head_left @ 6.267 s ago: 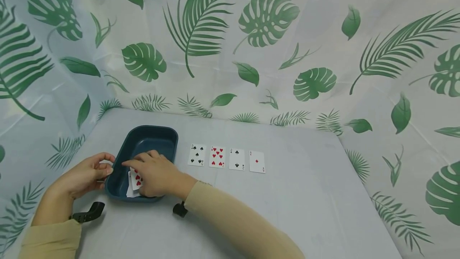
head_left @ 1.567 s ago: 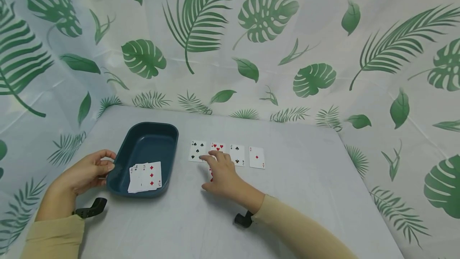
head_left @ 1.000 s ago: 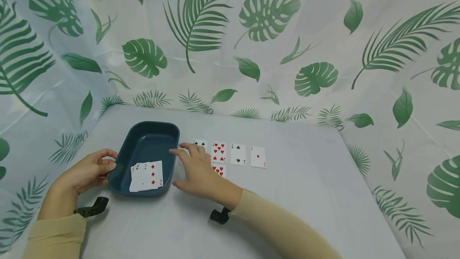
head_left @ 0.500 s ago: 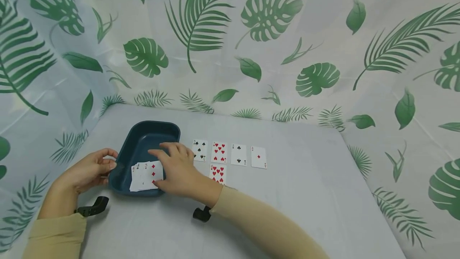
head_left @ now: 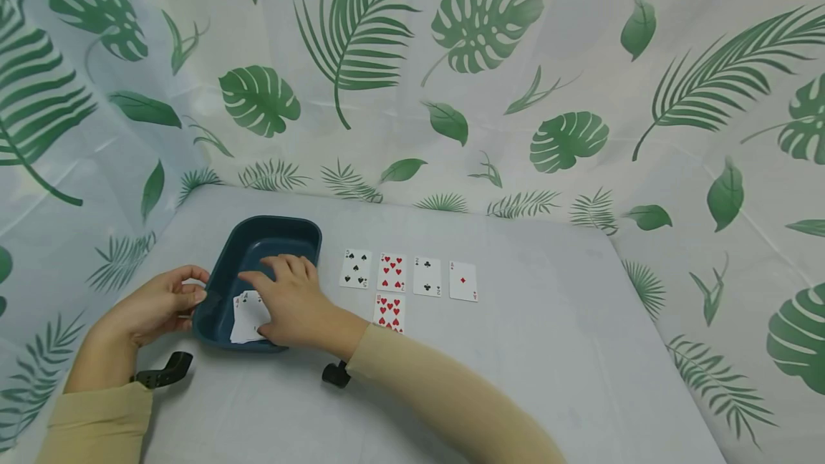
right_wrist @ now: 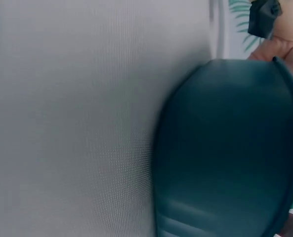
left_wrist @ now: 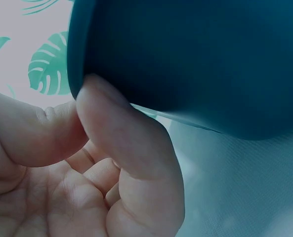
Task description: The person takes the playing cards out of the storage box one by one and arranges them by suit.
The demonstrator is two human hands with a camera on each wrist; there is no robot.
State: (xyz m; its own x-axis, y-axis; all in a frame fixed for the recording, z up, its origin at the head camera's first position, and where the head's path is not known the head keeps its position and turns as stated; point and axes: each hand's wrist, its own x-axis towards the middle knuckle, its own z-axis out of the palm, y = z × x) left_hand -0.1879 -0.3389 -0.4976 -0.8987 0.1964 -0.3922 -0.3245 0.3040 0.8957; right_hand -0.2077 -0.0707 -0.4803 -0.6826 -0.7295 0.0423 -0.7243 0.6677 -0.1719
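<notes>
I see the left hand [head_left: 157, 306] pinching the left edge of the tray [head_left: 273, 223]; the right hand [head_left: 293, 305], fingers relaxed, has moved above cards [head_left: 243, 321] near its near edge, within reach.

Since the first picture, a hearts card [head_left: 389, 312] has come to lie below the seven of hearts [head_left: 392, 273], on the side toward the near edge of the table [head_left: 561, 349]. Your right hand [head_left: 293, 306], over that seven a moment ago, has swung left across the right edge of the blue tray [head_left: 283, 228]. It now hides the right side of the card pile [head_left: 245, 317], where red diamonds showed earlier. Your right sleeve [head_left: 445, 396] has shifted left too, and the five of spades [head_left: 356, 268] is back in full view.
</notes>
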